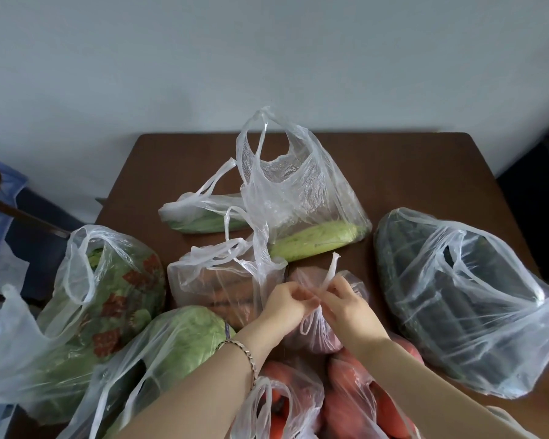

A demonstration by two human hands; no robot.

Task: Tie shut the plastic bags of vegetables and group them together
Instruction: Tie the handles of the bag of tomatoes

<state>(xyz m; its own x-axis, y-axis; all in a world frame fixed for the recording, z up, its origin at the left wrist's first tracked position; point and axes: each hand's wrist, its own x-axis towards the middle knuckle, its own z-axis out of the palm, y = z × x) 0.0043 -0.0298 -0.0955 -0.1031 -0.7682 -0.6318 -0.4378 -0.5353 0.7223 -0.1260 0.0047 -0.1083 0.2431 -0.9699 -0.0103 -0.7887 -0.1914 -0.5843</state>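
Knotting is in hand on the small bag of reddish produce, which sits at the centre of the brown surface. The left hand and right hand each keep a pinching grip on the bag's twisted handles, with fingers curled and knuckles close together. One handle end stands up between them.

The knot appears formed but not yet drawn tight. The next move calls for pulling both ends apart evenly, without tearing the thin film.

Around it, the carrot bag, gourd bag, cabbage bag, cucumber bag and tomato bag lie with their handles loose, untied.
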